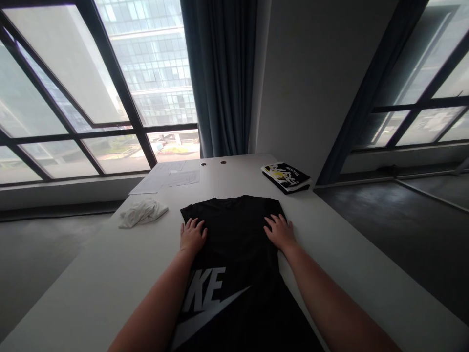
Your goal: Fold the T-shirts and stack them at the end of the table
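A black T-shirt (238,244) with a large white logo print lies spread on the white table, its collar toward the far end. My left hand (193,235) rests flat on the shirt's left side, just below the sleeve, fingers spread. On the opposite side my right hand (280,231) lies with its fingers apart on the cloth near the right sleeve. Neither hand grips the fabric. The shirt's lower hem runs out of view at the bottom, and my left forearm covers part of the print.
A crumpled white cloth (143,213) lies left of the shirt. Printed papers (161,178) are at the table's far left. Folded black clothing with a white and yellow print (286,176) sits far right. The white table (91,278) has two round holes near its far edge.
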Demonstrator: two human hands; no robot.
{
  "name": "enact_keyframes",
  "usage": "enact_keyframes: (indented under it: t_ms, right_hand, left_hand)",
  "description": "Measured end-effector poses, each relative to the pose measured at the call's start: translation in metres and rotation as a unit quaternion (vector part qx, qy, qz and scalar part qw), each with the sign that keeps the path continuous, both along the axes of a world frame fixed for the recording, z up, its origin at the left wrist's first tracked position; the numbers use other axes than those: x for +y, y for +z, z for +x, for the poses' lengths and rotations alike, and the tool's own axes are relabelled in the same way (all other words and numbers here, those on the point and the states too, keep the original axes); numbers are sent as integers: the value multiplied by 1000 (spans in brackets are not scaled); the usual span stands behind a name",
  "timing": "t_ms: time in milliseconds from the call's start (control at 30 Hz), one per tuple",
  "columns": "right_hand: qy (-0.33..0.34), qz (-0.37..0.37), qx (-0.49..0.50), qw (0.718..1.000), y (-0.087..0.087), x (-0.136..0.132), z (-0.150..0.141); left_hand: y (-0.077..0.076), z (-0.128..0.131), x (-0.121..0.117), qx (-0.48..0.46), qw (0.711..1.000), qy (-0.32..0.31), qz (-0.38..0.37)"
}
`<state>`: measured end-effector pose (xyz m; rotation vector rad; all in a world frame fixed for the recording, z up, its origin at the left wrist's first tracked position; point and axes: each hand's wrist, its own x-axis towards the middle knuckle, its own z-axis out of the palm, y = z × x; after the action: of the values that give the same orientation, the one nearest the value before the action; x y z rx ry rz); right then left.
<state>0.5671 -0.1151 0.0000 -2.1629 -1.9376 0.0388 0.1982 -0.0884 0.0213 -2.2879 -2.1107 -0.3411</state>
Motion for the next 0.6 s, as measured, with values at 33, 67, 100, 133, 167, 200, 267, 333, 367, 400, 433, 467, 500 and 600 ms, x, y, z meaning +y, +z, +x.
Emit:
enact_keyframes:
  t_ms: [33, 67, 100, 133, 167, 200, 267, 333, 367, 400, 433, 467, 500, 600]
  right_hand:
    - [-41, -4, 3, 999, -2, 2, 9]
    - [-74, -7, 5, 997, -4, 5, 19]
    - [-102, -7, 8, 995, -6, 7, 28]
    - [-126, -7, 12, 992, -7, 8, 36]
    - [-147, -7, 17, 989, -8, 10, 43]
    - [-166, -6, 22, 986, -8, 12, 49]
    - [-201, -5, 33, 979, -9, 15, 60]
    - [-229, -4, 43, 973, -9, 17, 67]
    - [-241, -1, 46, 970, -8, 17, 69]
    - [-250, 8, 47, 967, -7, 17, 70]
    - [-254, 25, 44, 966, -5, 16, 68]
    - [-248, 51, 36, 967, -2, 14, 65]
    - [-227, 81, 25, 970, 0, 12, 61]
    - [-81, 139, -4, 987, 6, 8, 39]
  left_hand:
    - [-1, -7, 2, -2, 999, 33, 7]
    - [-1, -15, 2, -5, 998, 64, 11]
    - [-1, -23, 2, -10, 996, 92, 11]
    - [0, -31, 2, -15, 993, 113, 10]
    - [1, -38, 2, -19, 992, 127, 12]
    - [2, -45, 2, -23, 990, 135, 16]
    - [5, -55, 2, -33, 988, 148, 24]
    - [7, -61, 3, -45, 984, 169, 32]
    - [8, -62, 3, -51, 981, 182, 41]
    - [8, -61, 3, -55, 979, 190, 54]
    - [9, -60, 3, -58, 977, 191, 70]
    - [9, -58, 3, -57, 978, 179, 87]
    - [10, -56, 2, -52, 981, 156, 100]
    - [9, -47, 1, -26, 994, 34, 98]
